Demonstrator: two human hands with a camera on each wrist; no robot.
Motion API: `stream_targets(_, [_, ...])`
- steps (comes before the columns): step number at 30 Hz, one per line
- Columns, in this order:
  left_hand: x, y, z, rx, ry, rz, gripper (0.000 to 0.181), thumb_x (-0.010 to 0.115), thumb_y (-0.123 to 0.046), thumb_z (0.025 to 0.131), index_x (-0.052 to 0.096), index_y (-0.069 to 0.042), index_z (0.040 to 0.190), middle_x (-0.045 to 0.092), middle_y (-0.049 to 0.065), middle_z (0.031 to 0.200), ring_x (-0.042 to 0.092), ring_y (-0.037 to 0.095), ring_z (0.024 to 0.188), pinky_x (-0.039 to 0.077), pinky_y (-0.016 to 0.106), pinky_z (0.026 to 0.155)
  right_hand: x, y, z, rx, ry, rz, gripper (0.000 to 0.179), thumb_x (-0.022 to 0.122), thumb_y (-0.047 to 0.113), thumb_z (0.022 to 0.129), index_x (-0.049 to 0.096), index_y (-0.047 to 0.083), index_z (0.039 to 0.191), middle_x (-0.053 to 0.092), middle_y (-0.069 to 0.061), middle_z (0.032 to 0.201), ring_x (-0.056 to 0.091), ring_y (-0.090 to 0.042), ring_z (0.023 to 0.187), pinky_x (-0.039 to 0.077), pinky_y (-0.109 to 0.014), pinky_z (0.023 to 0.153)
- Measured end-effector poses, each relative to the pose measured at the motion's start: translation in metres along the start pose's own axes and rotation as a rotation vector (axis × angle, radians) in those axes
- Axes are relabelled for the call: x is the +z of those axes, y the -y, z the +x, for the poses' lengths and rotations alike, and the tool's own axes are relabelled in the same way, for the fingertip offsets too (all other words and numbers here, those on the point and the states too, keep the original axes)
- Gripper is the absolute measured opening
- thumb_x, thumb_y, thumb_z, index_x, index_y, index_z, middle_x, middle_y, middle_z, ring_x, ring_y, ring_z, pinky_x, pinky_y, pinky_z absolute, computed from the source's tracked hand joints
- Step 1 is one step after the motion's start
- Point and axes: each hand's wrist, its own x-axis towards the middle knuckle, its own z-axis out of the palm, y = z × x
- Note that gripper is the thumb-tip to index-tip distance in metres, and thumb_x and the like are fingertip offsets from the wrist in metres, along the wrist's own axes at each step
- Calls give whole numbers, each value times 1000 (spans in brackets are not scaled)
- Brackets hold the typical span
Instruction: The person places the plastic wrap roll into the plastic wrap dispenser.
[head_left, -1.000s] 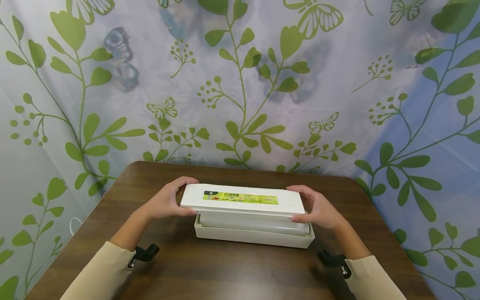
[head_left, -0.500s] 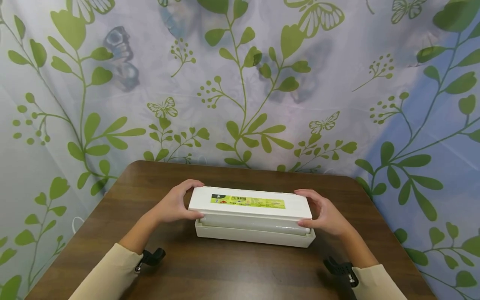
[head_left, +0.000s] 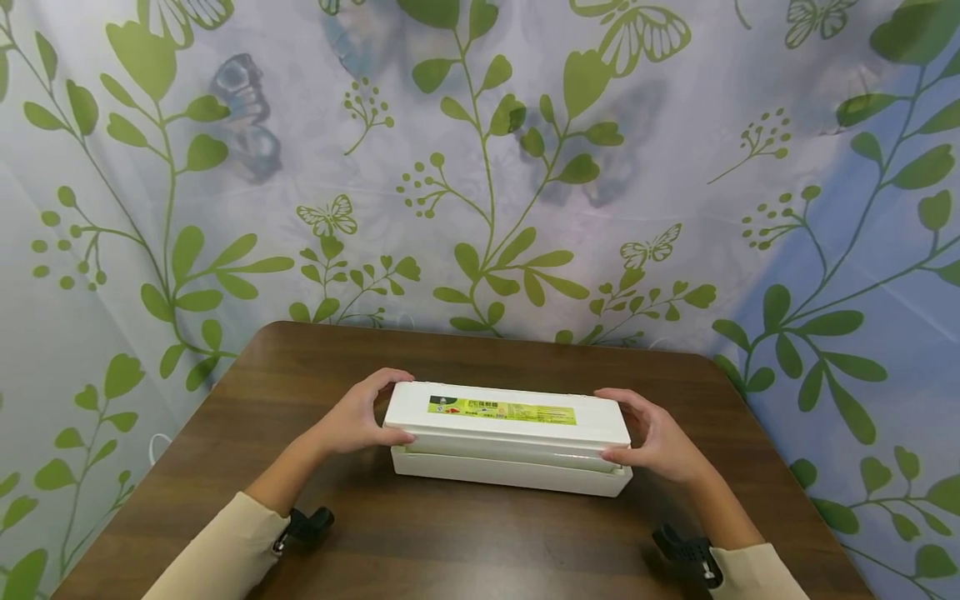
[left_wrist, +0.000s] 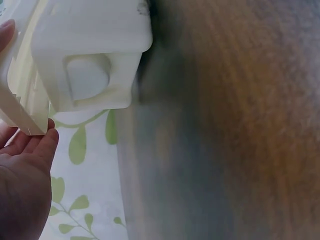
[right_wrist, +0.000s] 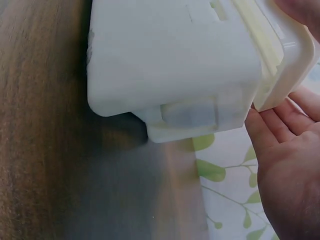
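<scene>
A long white lid [head_left: 517, 417] with a green and black label sits tilted just over its white box base [head_left: 510, 472] on the table. Between lid and base, a strip of the cling film roll [head_left: 525, 452] shows at the front. My left hand [head_left: 358, 418] grips the lid's left end, thumb at the front edge and fingers at the back. At the opposite end my right hand [head_left: 660, 439] holds it the same way. Both wrist views show a slanted gap between the lid [right_wrist: 292, 60] and the base [left_wrist: 95, 25].
The brown wooden table [head_left: 480, 550] surrounds the box. Behind it hangs a pale cloth [head_left: 360, 275] printed with green leaves and butterflies. Black straps [head_left: 307, 525] circle both wrists near the beige sleeves [head_left: 225, 550].
Both hands have lowered the lid toward the base and shifted it slightly right. Less of the cling film roll shows now. The base has stayed in place.
</scene>
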Motion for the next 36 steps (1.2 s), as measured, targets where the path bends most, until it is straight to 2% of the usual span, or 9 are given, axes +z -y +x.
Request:
stream_targets(7, [5, 3, 0, -23, 12, -20, 84, 96, -28, 72, 52, -6, 140, 57, 4, 134, 57, 21, 122, 42, 14, 108, 2, -1, -4, 11, -13, 5, 80, 82, -4, 81, 43, 3, 150, 54, -16, 140, 64, -12, 112, 58, -27, 84])
stream_targets(15, [8, 3, 0, -7, 14, -23, 80, 95, -25, 73, 53, -8, 138, 58, 7, 134, 58, 21, 120, 47, 41, 110, 3, -10, -10, 30, -13, 5, 77, 79, -3, 84, 42, 1, 151, 53, -22, 141, 66, -14, 109, 59, -31, 80])
stream_targets(24, [13, 6, -1, -31, 31, -20, 80, 95, -30, 72, 54, -11, 138, 58, 3, 133, 57, 24, 121, 45, 47, 111, 4, -12, -15, 31, -14, 47, 79, 79, -5, 83, 41, -1, 151, 55, -16, 139, 66, -16, 107, 59, -32, 80])
stream_targets(27, [15, 6, -2, -25, 32, -27, 79, 95, -31, 72, 54, -13, 137, 58, 2, 132, 57, 24, 120, 46, 43, 111, 4, -12, -16, 25, -22, 42, 78, 79, -6, 82, 42, -1, 151, 56, -15, 139, 66, -16, 107, 59, -31, 81])
stream_targets(33, [17, 7, -4, -35, 29, -15, 78, 95, -33, 72, 55, -15, 136, 58, 0, 132, 57, 20, 118, 45, 21, 108, 4, -14, -19, 24, -32, 34, 77, 79, -6, 82, 44, 1, 150, 55, -17, 141, 66, -14, 110, 58, -28, 84])
stream_targets(36, [18, 6, -5, -32, 29, -14, 78, 95, -33, 72, 55, -15, 136, 59, 0, 131, 57, 19, 119, 43, 18, 108, 3, -16, -20, 17, -28, 31, 76, 79, -6, 82, 44, 0, 150, 54, -19, 141, 65, -14, 110, 58, -28, 85])
